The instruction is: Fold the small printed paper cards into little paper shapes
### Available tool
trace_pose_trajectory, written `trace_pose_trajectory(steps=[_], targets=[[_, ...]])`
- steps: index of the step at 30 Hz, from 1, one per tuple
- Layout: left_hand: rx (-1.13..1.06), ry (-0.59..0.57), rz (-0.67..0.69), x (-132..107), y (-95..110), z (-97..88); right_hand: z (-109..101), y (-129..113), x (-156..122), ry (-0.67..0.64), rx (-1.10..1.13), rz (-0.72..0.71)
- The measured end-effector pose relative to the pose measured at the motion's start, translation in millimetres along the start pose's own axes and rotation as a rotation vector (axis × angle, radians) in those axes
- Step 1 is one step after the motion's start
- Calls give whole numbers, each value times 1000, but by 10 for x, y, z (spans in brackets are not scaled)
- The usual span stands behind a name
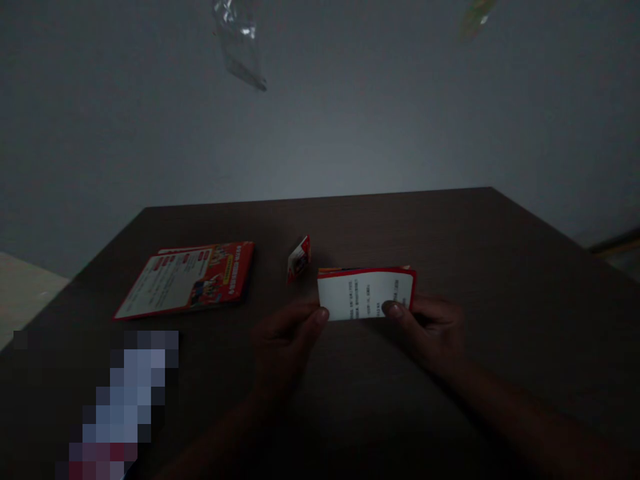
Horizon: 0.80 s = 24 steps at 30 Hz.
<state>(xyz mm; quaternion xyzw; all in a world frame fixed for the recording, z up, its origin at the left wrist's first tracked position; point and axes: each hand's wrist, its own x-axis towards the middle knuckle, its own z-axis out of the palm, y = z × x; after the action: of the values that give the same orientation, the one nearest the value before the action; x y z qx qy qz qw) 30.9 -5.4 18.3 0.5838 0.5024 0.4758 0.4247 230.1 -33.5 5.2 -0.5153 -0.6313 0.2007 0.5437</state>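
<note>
Between my two hands is a folded leaflet (367, 290), white with a red edge and printed text. My left hand (290, 340) pinches its lower left corner, thumb on the white face. My right hand (433, 330) grips its right end, with the thumb over the print. The fingers behind the paper are mostly hidden. Just beyond my left hand, a small folded red paper piece (300, 259) stands on the table. Farther left lies a stack of red and white printed leaflets (200, 280).
The dark wooden table (500, 267) runs back to a pale wall (350, 120). A pixelated, blurred-out object (130, 393) lies at the front left. A clear plastic bag (243, 43) hangs on the wall, with a yellowish thing (477, 17) at the upper right.
</note>
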Motion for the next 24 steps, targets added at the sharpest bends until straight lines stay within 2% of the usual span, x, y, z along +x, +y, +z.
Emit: trace_pose_trajectory(steps=[4, 11, 18, 24], targets=[[30, 50, -27, 3, 36, 1, 16, -9, 19, -28, 23, -22], [58, 49, -8, 26, 33, -4, 12, 15, -13, -35, 17, 3], [35, 42, 61, 41, 15, -9, 28, 3, -4, 42, -1, -143], [-9, 20, 44, 28, 51, -1, 33, 22, -7, 33, 8, -177]])
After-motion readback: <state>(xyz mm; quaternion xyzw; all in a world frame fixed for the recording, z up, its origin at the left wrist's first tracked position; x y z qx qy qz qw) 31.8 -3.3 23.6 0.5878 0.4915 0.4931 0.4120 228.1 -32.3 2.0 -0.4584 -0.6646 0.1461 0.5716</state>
